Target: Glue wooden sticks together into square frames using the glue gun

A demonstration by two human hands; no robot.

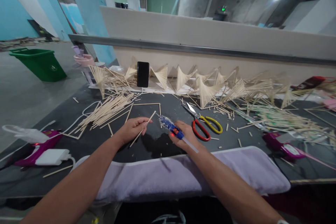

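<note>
My left hand point(134, 129) pinches a thin wooden stick point(143, 128), which slants up to the right. Closed around a blue hot glue gun point(170, 126) is my right hand point(182, 134); a clear glue stick point(190, 145) pokes out of its back and a red light glows on it. The gun's nozzle is close to the stick's upper end; whether they touch I cannot tell. Just beyond my hands, a few sticks form an angular frame point(145, 104) on the dark table. Scissors point(201, 122) with one red and one yellow handle lie open to the right of my right hand.
A loose pile of sticks point(107, 110) lies left. Twisted stick structures point(204, 91) line the back, beside an upright phone point(143, 74). Magenta power strips point(42, 148) with plugs and cables sit at the left and right. A lilac cushion point(157, 178) covers the front edge.
</note>
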